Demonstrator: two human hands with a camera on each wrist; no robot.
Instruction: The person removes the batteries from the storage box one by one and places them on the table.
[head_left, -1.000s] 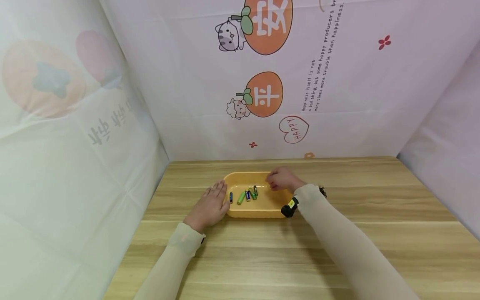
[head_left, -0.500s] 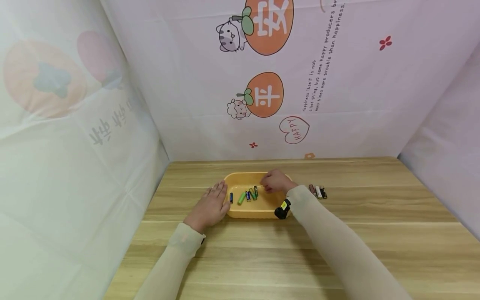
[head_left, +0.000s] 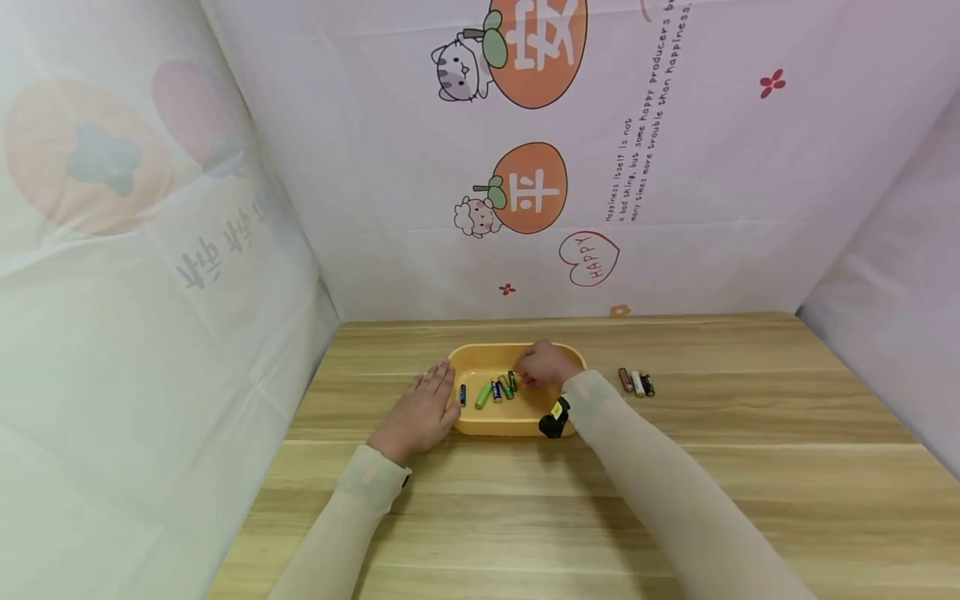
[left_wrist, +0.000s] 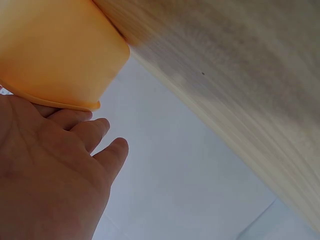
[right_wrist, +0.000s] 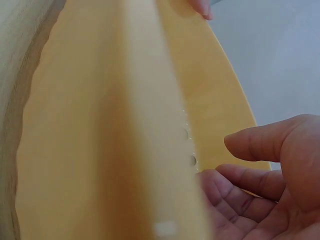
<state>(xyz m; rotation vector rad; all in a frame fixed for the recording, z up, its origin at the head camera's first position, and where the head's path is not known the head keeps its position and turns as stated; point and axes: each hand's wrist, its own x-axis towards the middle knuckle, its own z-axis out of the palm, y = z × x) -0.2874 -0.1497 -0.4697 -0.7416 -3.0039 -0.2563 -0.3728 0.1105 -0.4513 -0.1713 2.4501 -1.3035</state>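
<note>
A yellow plastic tray (head_left: 502,427) stands on the table, holding several small batteries. My left hand (head_left: 420,414) rests flat against its left end, and the left wrist view shows the fingers (left_wrist: 65,119) under its lip. My right hand (head_left: 546,364) reaches down inside the tray, beside a dark green battery (head_left: 512,381). Left of that lie a green battery (head_left: 505,387), a blue one (head_left: 497,392), a light green one (head_left: 483,396) and a dark blue one (head_left: 462,395). In the right wrist view the thumb (right_wrist: 260,142) stands apart from the bent fingers, whose tips are partly hidden behind the tray wall.
To the right of the tray, a red battery (head_left: 625,380), a white battery (head_left: 637,383) and a black battery (head_left: 648,384) lie side by side on the wooden table (head_left: 480,517). A printed white cloth (head_left: 390,183) hangs behind the table and at both sides.
My right hand has moved left inside the tray, toward the dark green battery. Its sleeve no longer covers the three batteries on the table. The left hand has stayed put.
</note>
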